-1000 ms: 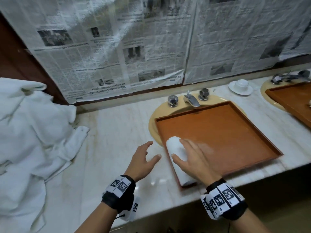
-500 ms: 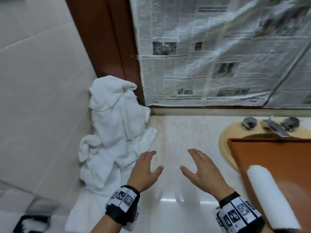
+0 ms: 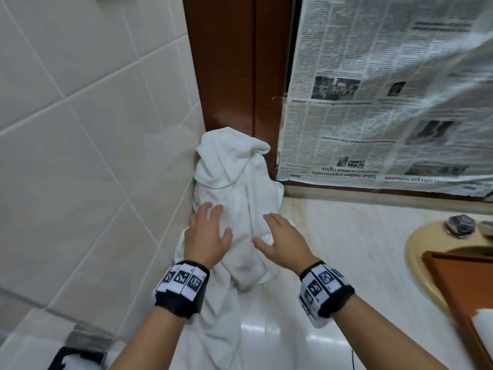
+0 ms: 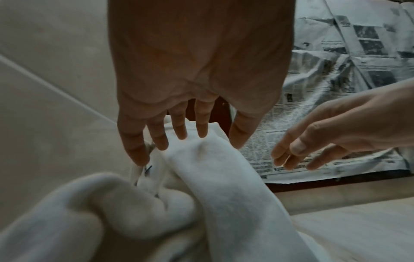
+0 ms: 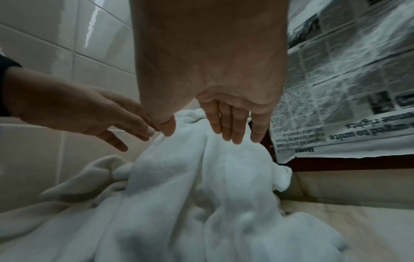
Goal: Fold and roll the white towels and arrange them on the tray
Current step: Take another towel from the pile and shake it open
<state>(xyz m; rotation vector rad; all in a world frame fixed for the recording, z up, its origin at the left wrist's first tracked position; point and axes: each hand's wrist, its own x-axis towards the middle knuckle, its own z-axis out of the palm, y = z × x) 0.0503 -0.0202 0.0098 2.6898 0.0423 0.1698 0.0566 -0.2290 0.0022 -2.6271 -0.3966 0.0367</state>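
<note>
A: The pile of white towels sits jammed into the far left corner, pressed against the tiled wall on its left and the wooden frame behind it, with the newspaper hanging just to its right.

B: The counter lies bare to the right of the pile, as far as the sink rim. The tray rests over the sink at the right edge, a rolled towel lying on its near end.

A: The pile is crumpled, with thick rounded folds and a loose tail trailing toward the near edge.

B: The left hand and right hand are both released, fingers straight and spread over the pile, grasping nothing.
</note>
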